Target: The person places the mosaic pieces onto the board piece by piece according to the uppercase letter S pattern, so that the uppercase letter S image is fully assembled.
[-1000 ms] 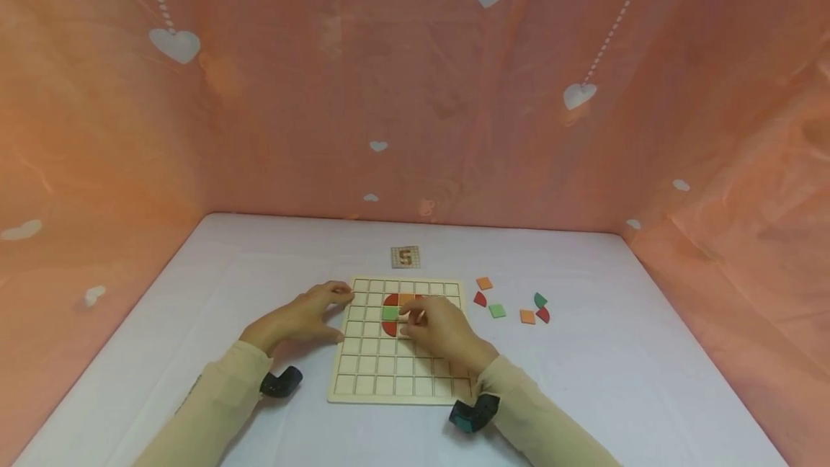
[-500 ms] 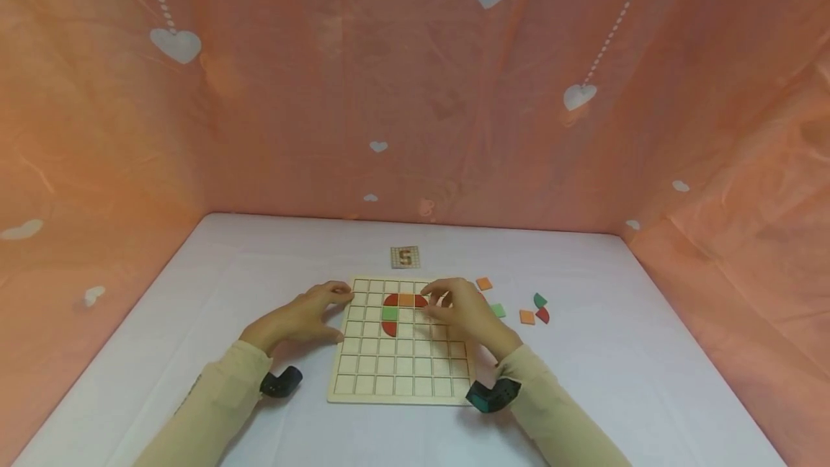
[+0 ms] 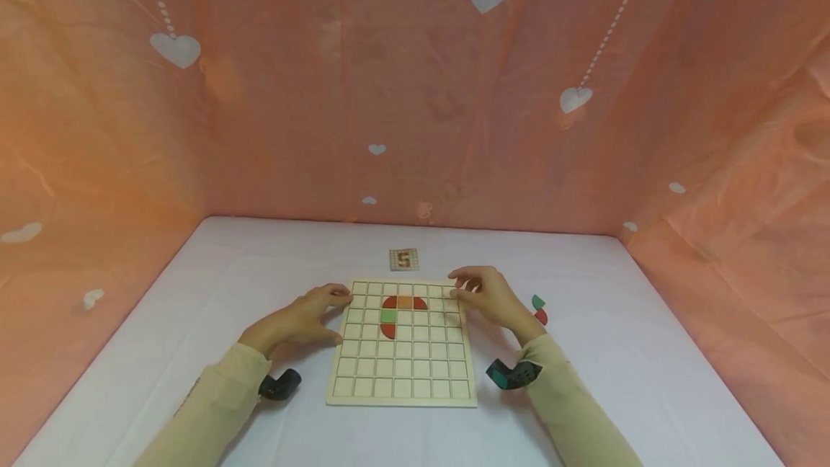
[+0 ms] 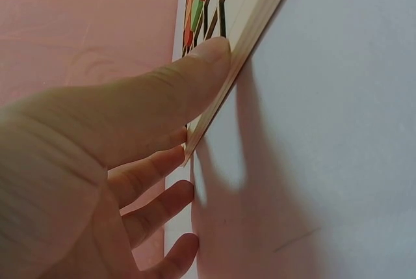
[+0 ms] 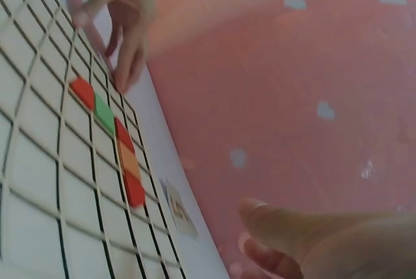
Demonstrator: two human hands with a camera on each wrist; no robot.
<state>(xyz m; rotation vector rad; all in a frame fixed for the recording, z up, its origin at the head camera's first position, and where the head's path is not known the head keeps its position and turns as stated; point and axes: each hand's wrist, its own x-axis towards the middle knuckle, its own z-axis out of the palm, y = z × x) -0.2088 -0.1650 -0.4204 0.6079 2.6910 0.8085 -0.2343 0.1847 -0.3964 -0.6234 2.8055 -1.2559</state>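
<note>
The wooden grid board (image 3: 402, 370) lies on the white table. In its cells sit an orange square tile (image 3: 405, 302), a green square tile (image 3: 388, 316) and three red rounded tiles, one of them a red corner tile (image 3: 420, 303). At the board's left edge my left hand (image 3: 301, 319) rests with thumb and fingers spread; in the left wrist view the thumb (image 4: 211, 54) touches the rim. My right hand (image 3: 489, 299) hovers by the board's upper right corner, fingers loosely bent, nothing seen between them. It hides several loose tiles in the head view.
A small card (image 3: 404, 259) with a "5"-like pattern lies behind the board. To the right of my right hand are a loose green tile (image 3: 538, 302) and a loose red tile (image 3: 541, 317). A pink curtain (image 3: 415, 92) with hearts surrounds the table's back and sides.
My right hand has moved from the middle of the board rightward and away, uncovering the tiles in the cells and covering loose ones. My left hand has stayed at the edge.
</note>
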